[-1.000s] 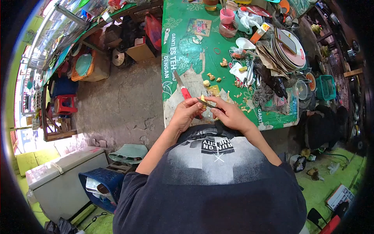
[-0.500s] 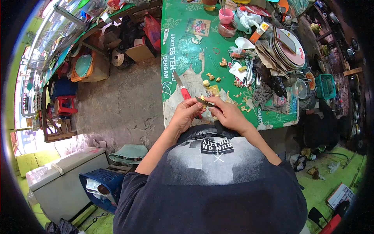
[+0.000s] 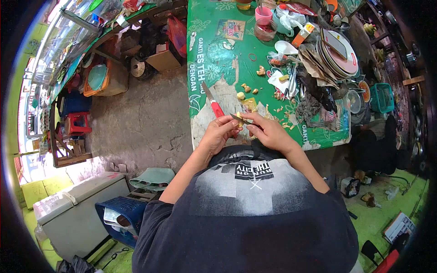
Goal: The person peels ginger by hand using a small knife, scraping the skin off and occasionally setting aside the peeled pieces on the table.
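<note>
Fingers (image 3: 225,121) of our left hand (image 3: 216,134) pinch a yellowish piece (image 3: 239,114), frame centre; our right hand (image 3: 273,133) holds a dark knife (image 3: 243,121) across it.

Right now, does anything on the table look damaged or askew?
Yes: the green printed table cover looks torn beyond the left hand, its ragged edge baring a pale surface; small tan scraps lie scattered nearby.

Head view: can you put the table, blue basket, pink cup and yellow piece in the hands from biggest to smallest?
1. Table
2. Blue basket
3. Pink cup
4. Held yellow piece
</note>
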The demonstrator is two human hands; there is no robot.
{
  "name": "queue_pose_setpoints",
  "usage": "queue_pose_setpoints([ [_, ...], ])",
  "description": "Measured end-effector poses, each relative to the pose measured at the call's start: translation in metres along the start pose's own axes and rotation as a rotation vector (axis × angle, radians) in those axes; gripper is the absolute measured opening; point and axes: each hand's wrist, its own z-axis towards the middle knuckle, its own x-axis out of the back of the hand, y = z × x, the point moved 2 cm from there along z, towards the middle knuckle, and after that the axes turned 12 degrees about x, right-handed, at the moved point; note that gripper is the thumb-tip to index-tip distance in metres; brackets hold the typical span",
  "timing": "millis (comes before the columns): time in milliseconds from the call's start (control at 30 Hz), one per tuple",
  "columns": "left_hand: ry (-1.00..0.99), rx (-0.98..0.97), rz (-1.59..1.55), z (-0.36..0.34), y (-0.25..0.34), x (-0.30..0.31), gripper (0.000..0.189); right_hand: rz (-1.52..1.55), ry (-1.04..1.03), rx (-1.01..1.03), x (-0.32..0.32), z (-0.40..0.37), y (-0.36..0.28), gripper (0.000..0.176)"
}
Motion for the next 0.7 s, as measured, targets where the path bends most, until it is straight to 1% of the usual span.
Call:
queue_pose_setpoints([
  [67, 0.003, 0.005, 0.014, 0.000, 0.001, -0.003, 0.018, -0.016, 0.004, 0.020, 0.001, -0.002, 0.001, 0.040],
  [133, 0.036, -0.013, 0.019, -0.002, 0.004, -0.009, 0.014, 0.005, 0.019, 0.039, 0.001, -0.003, 0.003, 0.040],
  [300, 0.033, -0.002, 0.005, 0.001, 0.004, -0.004, 0.015, 0.013, 0.021, 0.074, 0.001, -0.001, 0.005, 0.039],
  [500, 0.039, 0.019, -0.017, 0.001, 0.005, -0.002, 0.016, -0.156, 0.029, 0.089, -0.001, 0.003, 0.006, 0.032],
  [567, 0.032, 0.021, -0.024, 0.002, 0.005, -0.001, 0.017, -0.244, 0.093, 0.196, -0.004, 0.003, 0.009, 0.030],
  [700, 0.038, 0.043, -0.030, 0.001, 0.006, -0.003, 0.016, -0.185, 0.109, 0.197, -0.004, 0.005, 0.010, 0.030],
])
